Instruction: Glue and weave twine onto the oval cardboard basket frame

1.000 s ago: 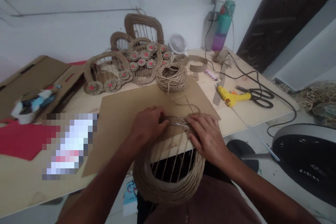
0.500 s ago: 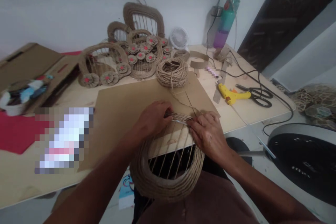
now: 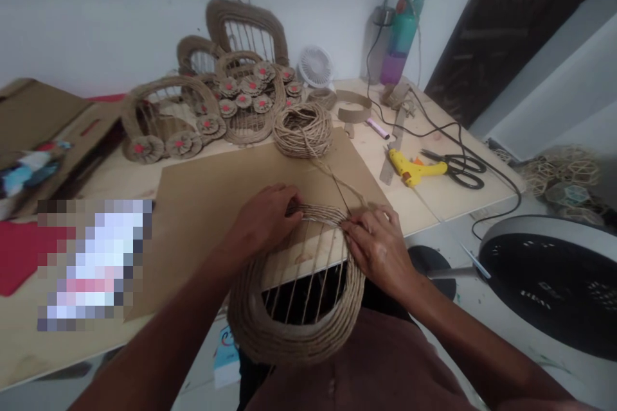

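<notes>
A rounded frame wrapped in jute twine, with strands strung across its opening, leans from my lap onto the table edge. My left hand is closed on the frame's far left rim. At the far right rim, my right hand has its fingers pinched on the wrapped twine. A loose twine strand runs from the coil of jute twine to my right fingers. Under the far rim lies a brown cardboard sheet. What my fingertips cover is hidden.
Several twine-wrapped frames with burlap flowers stand at the back. A yellow glue gun, black scissors and a metal ruler lie right. A small white fan and a bottle stand behind. A black round seat is at right.
The camera view has shifted, so the scene sits slightly further left. Both hands keep their hold on the frame, and the twine strand near my right hand now lies a little differently.
</notes>
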`<state>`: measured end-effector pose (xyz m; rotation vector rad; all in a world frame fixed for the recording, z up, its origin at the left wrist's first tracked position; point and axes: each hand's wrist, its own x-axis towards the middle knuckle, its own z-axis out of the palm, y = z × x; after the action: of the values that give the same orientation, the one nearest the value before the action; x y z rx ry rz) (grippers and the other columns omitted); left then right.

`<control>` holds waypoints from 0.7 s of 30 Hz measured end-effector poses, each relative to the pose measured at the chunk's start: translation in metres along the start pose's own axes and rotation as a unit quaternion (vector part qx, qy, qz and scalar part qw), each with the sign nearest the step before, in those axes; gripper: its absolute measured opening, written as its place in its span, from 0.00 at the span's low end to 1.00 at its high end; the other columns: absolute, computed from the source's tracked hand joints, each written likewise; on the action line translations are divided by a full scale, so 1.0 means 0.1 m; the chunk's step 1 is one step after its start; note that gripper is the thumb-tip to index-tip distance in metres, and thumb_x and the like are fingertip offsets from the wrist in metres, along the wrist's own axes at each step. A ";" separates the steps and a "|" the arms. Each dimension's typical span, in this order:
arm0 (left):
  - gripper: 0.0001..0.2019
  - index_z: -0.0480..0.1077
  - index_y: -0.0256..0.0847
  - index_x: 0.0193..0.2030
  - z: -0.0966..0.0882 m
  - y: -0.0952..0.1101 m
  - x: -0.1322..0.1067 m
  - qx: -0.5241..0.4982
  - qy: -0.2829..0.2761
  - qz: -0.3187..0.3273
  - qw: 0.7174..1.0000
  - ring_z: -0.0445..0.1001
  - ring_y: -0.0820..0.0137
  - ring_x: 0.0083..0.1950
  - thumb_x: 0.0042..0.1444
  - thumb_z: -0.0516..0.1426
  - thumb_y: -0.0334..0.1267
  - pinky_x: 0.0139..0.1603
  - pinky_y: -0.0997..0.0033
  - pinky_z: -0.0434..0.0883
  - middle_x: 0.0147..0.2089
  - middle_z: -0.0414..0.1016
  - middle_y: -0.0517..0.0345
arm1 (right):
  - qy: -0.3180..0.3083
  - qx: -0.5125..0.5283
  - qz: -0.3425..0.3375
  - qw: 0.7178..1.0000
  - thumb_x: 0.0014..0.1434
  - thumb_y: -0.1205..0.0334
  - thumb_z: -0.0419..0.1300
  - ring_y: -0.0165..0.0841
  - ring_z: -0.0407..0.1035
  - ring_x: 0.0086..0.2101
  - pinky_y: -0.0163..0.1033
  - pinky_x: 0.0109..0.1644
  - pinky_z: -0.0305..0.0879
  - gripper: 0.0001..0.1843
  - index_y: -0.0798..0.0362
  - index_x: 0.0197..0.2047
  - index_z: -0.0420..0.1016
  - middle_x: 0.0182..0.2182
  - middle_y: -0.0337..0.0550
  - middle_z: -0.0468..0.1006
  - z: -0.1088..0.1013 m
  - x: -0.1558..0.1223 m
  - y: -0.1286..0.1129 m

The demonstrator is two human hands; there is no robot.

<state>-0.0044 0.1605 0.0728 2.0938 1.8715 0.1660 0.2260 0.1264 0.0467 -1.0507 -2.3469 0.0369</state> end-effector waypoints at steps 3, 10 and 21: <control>0.04 0.67 0.45 0.35 -0.03 -0.01 -0.02 -0.021 -0.003 -0.017 1.000 0.73 0.58 0.44 0.51 0.55 0.37 0.45 0.59 0.68 0.39 0.74 0.52 | -0.007 0.016 0.009 1.000 0.66 0.68 0.53 0.38 0.68 0.45 0.51 0.56 0.57 0.12 0.55 0.45 0.77 0.41 0.48 0.77 0.04 -0.01 0.04; 0.11 0.71 0.42 0.40 -0.02 -0.08 -0.01 -0.118 0.002 0.024 0.993 0.72 0.60 0.47 0.51 0.56 0.41 0.50 0.58 0.68 0.43 0.75 0.52 | 0.006 0.037 0.021 0.999 0.65 0.68 0.54 0.39 0.68 0.45 0.52 0.55 0.58 0.11 0.55 0.46 0.77 0.41 0.49 0.77 0.10 -0.03 0.06; 0.05 0.69 0.40 0.35 -0.05 -0.03 0.11 -0.108 -0.049 0.028 0.993 0.70 0.65 0.39 0.50 0.57 0.35 0.41 0.65 0.67 0.36 0.74 0.55 | 0.014 0.040 0.018 0.999 0.66 0.68 0.53 0.38 0.67 0.45 0.51 0.56 0.57 0.11 0.55 0.45 0.77 0.41 0.49 0.77 0.11 -0.02 0.05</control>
<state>-0.0073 0.1719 0.0749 1.9724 1.6593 0.2615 0.2250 0.1308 0.0350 -1.0482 -2.2822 0.1266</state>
